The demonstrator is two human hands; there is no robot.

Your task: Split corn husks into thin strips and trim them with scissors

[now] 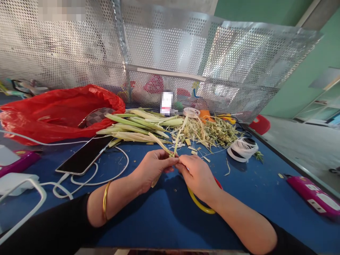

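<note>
“So, your leaf piece (172, 155) sits just on the near side of the leaf-strip stack (143, 124), by its right end?”

“Yes, at your fingertips. Your left hand (155, 168) pinches it between thumb and forefinger; your right hand (196, 173) seems to pinch its other side, though your fingers partly hide that grip.”

“And how far along are you?”

“Partway, I'd judge. You have a small lump where two strips meet, so a join looks formed, but their long ends stick out loose.”

“What else have you got?”

“Right of the stack lies your heap of shredded trimmings (195, 132), so some stripping looks done; the stack itself leaves you plenty of long strips. Farther right of it stands your white spool (242, 149). Nearer you than the stack, a yellow loop (197, 204) shows under your right hand; I can't tell what it belongs to.”
</note>
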